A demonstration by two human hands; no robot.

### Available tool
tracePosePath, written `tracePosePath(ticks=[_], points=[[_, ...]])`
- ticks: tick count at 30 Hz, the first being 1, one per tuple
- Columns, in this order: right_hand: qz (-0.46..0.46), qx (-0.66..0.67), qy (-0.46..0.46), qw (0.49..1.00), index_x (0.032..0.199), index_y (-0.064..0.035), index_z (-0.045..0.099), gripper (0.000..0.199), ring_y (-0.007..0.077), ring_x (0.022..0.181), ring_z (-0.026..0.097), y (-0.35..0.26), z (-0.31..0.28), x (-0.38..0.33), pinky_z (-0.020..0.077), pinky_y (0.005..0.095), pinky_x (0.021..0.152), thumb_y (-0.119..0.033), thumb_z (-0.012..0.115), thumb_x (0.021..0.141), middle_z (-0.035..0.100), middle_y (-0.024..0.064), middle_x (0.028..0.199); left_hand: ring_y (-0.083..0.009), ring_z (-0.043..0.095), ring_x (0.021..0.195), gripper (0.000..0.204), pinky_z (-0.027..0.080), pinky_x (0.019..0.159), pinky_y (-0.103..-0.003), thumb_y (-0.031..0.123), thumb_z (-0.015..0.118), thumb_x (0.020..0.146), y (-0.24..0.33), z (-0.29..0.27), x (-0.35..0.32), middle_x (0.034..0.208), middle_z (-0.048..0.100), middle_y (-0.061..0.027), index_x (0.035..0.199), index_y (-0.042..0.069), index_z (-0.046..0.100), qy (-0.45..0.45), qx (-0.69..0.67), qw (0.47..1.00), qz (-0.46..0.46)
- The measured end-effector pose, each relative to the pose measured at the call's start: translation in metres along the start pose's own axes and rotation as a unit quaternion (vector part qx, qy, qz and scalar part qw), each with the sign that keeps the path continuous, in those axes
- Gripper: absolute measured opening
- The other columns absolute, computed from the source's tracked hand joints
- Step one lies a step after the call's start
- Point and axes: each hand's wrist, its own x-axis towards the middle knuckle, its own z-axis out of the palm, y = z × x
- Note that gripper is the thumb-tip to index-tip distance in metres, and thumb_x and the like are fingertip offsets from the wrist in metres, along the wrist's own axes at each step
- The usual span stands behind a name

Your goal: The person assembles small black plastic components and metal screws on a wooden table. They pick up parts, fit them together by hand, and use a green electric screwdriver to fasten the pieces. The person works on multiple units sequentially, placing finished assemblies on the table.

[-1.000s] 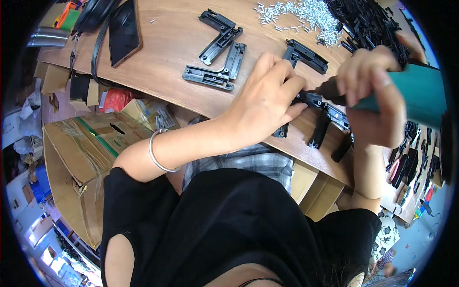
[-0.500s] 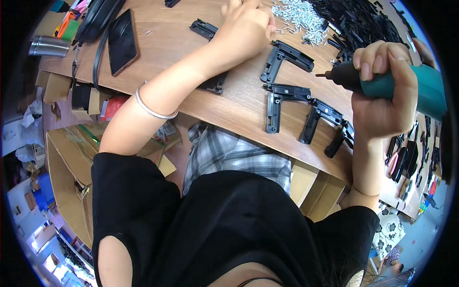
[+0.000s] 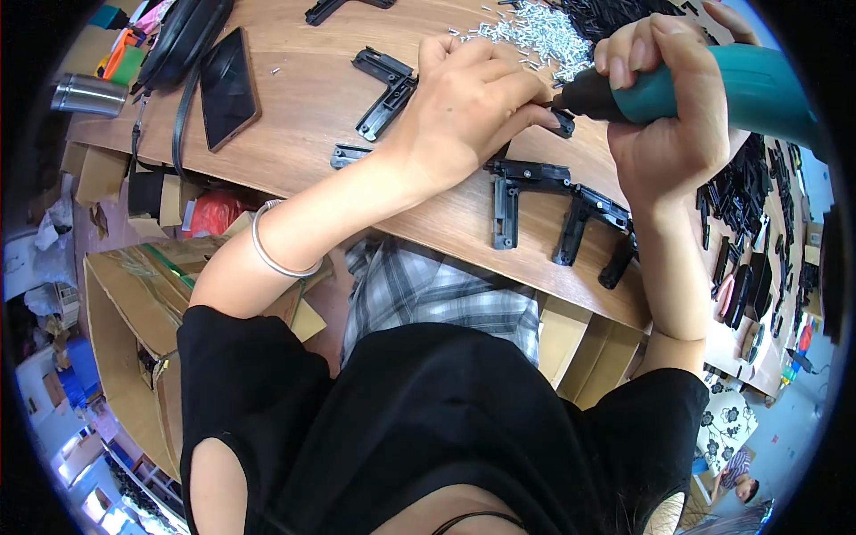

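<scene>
My right hand [image 3: 673, 125] grips a teal electric screwdriver [image 3: 758, 85] with a black nose, pointing left. The fingertips of my left hand [image 3: 473, 116] are pinched together at the driver's tip; what they hold is hidden. Beneath them lies a black L-shaped plastic bracket [image 3: 563, 125], mostly covered by the hand. Closer to me, another L-shaped bracket [image 3: 533, 176] with a screw in its face adjoins a similar bracket [image 3: 602, 207]. Left of my left hand rests one more bracket [image 3: 385, 89], and the end of a black part [image 3: 348, 155] shows under my wrist.
Beyond my hands are a heap of silvery screws [image 3: 544, 31] and a pile of black plastic parts [image 3: 615, 16]. A phone [image 3: 229, 89], a black bag [image 3: 183, 45] and a metal cup [image 3: 89, 95] occupy the left. Cardboard boxes [image 3: 125, 294] stand below the table edge.
My left hand has come from beside the screw heap toward me, over the bracket. The screwdriver has moved left, its tip now at my left fingertips.
</scene>
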Motion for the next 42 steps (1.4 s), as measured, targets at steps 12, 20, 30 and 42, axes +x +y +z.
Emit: tracePosePath(ticks=[12,20,30,42], points=[[0.031,-0.1,0.058,0.993,0.114,-0.002,0.033,0.039,0.0122,0.044,0.045,0.008,0.01,-0.006,0.0417,0.0245,0.043,-0.004,0.053,0.081,0.047,0.0027,0.06,-0.0208,0.051,0.094,0.043,0.031,0.081,-0.036,0.036,0.07,0.073,0.004,0.004,0.001,0.094,0.058,-0.0005,0.107,0.012,0.059,-0.057,0.013,0.997,-0.052],[-0.193,-0.445,-0.16,0.86,0.077,0.0022,0.058,0.02,0.0144,0.054,0.053,0.036,-0.025,-0.001,0.0447,0.0304,0.073,0.011,0.049,0.061,0.05,0.0021,0.059,-0.0276,0.047,0.104,0.045,0.031,0.091,-0.044,0.033,0.072,0.072,-0.009,0.022,0.007,0.108,0.055,-0.0067,0.108,0.01,0.058,-0.193,0.027,0.974,-0.117],[0.151,-0.07,0.005,0.986,0.104,0.0007,0.041,0.031,0.0119,0.044,0.047,0.035,0.0,-0.004,0.0389,0.0231,0.043,0.002,0.052,0.074,0.05,0.004,0.059,-0.0273,0.049,0.104,0.036,0.035,0.085,-0.041,0.023,0.072,0.069,-0.015,0.039,-0.008,0.097,0.058,-0.0095,0.096,0.004,0.059,-0.085,-0.006,0.996,-0.035],[0.007,-0.365,0.157,0.918,0.117,0.0049,0.037,0.045,0.0154,0.059,0.055,-0.026,-0.164,-0.027,0.0472,0.0291,0.059,0.004,0.06,0.079,0.053,0.0094,0.069,-0.0264,0.057,0.082,0.031,0.044,0.071,-0.034,0.025,0.053,0.092,0.012,-0.007,0.006,0.091,0.058,-0.0154,0.111,0.001,0.048,-0.2,-0.168,0.924,-0.279]])
